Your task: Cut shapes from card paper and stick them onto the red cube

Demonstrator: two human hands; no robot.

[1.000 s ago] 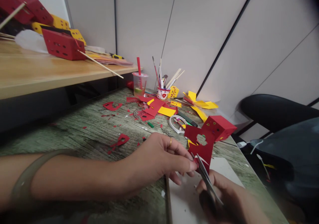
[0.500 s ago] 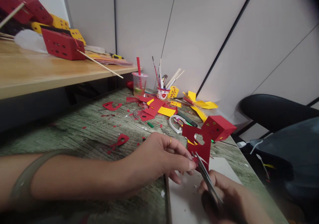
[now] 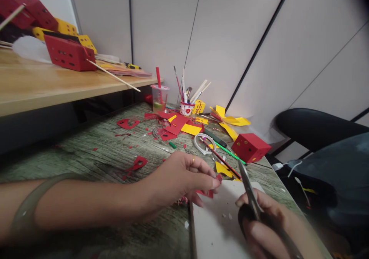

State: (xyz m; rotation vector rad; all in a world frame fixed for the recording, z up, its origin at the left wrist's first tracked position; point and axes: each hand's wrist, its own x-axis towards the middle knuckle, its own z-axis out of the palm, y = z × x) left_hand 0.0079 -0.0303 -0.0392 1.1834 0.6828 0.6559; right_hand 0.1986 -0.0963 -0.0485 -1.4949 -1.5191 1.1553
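My left hand [image 3: 184, 180], with a ring on one finger, pinches a small piece of red paper [image 3: 219, 179] between thumb and fingertips above the left edge of a white board [image 3: 221, 228]. More red paper [image 3: 208, 193] shows below those fingers; whether it joins the pinched piece I cannot tell. My right hand [image 3: 268, 216] is wrapped round the dark handles of a pair of scissors [image 3: 250, 191]. Their blades point up and away, look closed together, and stand apart from the paper. Small white scraps dot the board.
A red paper cube [image 3: 250, 147], a white ring [image 3: 204, 143], pencils and red and yellow offcuts [image 3: 176, 124] lie beyond my hands. Farther back stand a plastic drink cup [image 3: 159, 97] and a brush pot [image 3: 186, 108]. A wooden shelf [image 3: 25, 93] with paper boxes overhangs at left; a black chair [image 3: 317, 126] is right.
The larger red sheet with a ragged hole has gone from between my hands, uncovering pencils and a yellow scrap. The scissors have moved right, away from my left hand, and their blades have turned more upright.
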